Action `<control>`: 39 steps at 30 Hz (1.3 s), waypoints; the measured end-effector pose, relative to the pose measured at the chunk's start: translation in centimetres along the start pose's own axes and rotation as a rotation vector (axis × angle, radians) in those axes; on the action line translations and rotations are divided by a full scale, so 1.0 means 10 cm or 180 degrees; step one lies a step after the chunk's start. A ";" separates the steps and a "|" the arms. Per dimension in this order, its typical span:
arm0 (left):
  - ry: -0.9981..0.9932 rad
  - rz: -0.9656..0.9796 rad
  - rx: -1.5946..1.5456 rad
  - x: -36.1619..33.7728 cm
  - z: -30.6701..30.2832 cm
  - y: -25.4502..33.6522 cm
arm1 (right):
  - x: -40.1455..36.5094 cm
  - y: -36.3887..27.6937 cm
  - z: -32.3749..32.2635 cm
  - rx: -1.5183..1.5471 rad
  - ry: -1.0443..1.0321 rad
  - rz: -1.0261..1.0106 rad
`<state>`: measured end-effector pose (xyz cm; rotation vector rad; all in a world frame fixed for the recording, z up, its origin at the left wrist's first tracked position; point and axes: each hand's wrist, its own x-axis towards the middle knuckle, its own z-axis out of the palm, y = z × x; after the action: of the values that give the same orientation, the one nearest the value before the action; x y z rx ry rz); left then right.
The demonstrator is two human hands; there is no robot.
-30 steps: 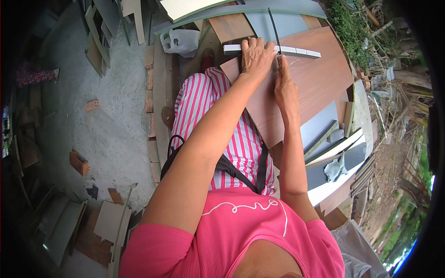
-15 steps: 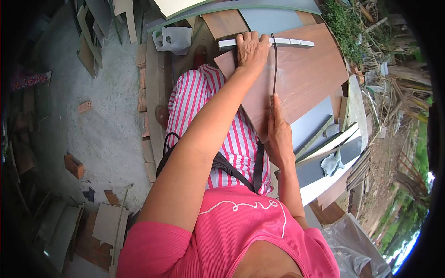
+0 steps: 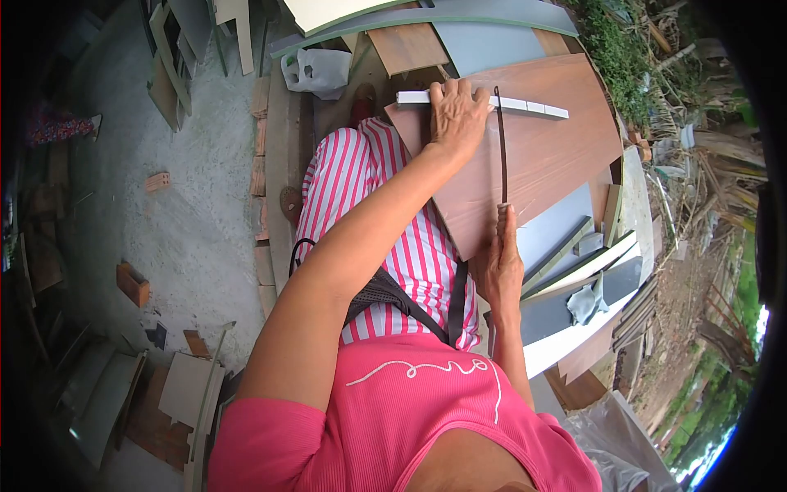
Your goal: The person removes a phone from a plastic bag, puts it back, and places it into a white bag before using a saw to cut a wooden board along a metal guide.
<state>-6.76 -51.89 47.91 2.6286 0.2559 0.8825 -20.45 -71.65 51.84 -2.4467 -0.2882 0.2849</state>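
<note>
My left hand (image 3: 457, 121) presses down on a long, narrow white strip (image 3: 537, 108), its fingers curled over the strip's far edge. The strip lies across a brown wood-grain board (image 3: 566, 143) and is marked into sections toward its right end. In my right hand (image 3: 503, 261) is the handle of a slim, dark saw (image 3: 502, 152). Its blade points away from me and crosses the strip just right of my left fingers. Most of the handle is hidden by my grip.
A white plastic bag (image 3: 318, 72) sits beyond my knees. Offcuts, a grey rag (image 3: 586, 302) and pale boards lie to the right. On the concrete floor at left are bricks (image 3: 133, 284) and leaning panels (image 3: 168, 82). Part of another person (image 3: 61, 127) shows at far left.
My right hand has drawn the saw back toward me, so its tip now lies nearer the strip. My left hand still holds the strip. The whole view has shifted slightly.
</note>
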 end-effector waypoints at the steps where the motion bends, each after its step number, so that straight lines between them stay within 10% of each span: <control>1: 0.0050 0.0019 -0.0022 -0.03 0.02 0.05 | -0.03 0.05 0.02 -0.0033 0.0209 -0.0187; 15: -0.0101 0.0076 0.0113 -0.10 0.02 0.12 | 1.36 -0.34 0.09 -0.0464 0.0282 -0.0486; 27: -0.0125 0.0069 0.0003 -0.10 0.08 0.11 | -0.04 0.11 0.00 -0.0372 0.0394 -0.0584; 39: -0.0164 -0.0018 0.0100 -0.08 0.09 0.09 | 1.15 -0.24 0.07 -0.0417 0.0266 -0.0744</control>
<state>-6.81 -53.16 47.11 2.6742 0.2660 0.8139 -9.98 -66.21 51.31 -2.5144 -0.5664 0.0635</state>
